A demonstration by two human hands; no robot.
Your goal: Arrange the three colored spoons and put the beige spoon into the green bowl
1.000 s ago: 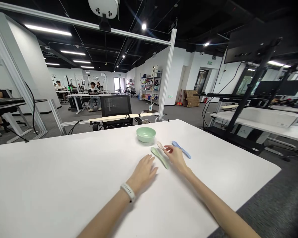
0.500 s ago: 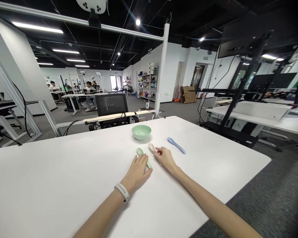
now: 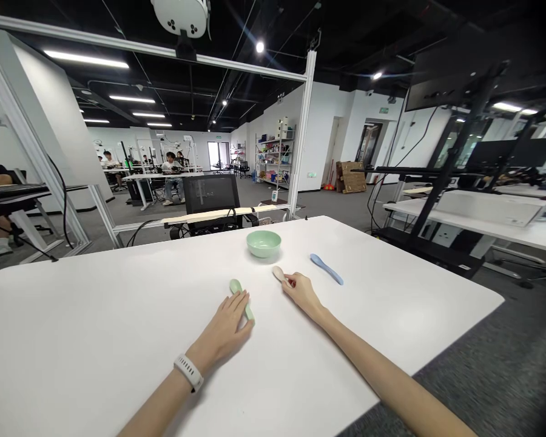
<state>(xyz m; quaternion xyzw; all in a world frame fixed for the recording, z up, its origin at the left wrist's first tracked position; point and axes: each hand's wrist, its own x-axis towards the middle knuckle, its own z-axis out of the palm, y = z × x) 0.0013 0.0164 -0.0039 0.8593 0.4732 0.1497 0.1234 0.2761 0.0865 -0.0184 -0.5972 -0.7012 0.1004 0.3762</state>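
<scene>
On the white table [image 3: 131, 315], a light green spoon [image 3: 236, 285] lies under the fingers of my left hand [image 3: 227, 321], gripped along its handle with the thumb at the handle's end. My right hand [image 3: 304, 294] pinches a beige spoon [image 3: 278, 273]; its bowl points away from me and most of its handle is hidden by the fingers. A pale green bowl [image 3: 264, 244] stands upright just beyond both hands, touched by neither. To the right of my right hand rests a blue spoon [image 3: 326, 269], apart from it.
A metal frame [image 3: 304, 133] rises behind the table's far edge, with a black mesh chair [image 3: 213, 194] behind its lower bar. At the right is another white desk [image 3: 482, 215] with a black stand [image 3: 446, 164]. Several people sit at desks in the distance.
My left hand has moved left and toward me, with the green spoon carried along, away from the beige one. The right hand stays on the beige spoon. The view has shifted slightly.
</scene>
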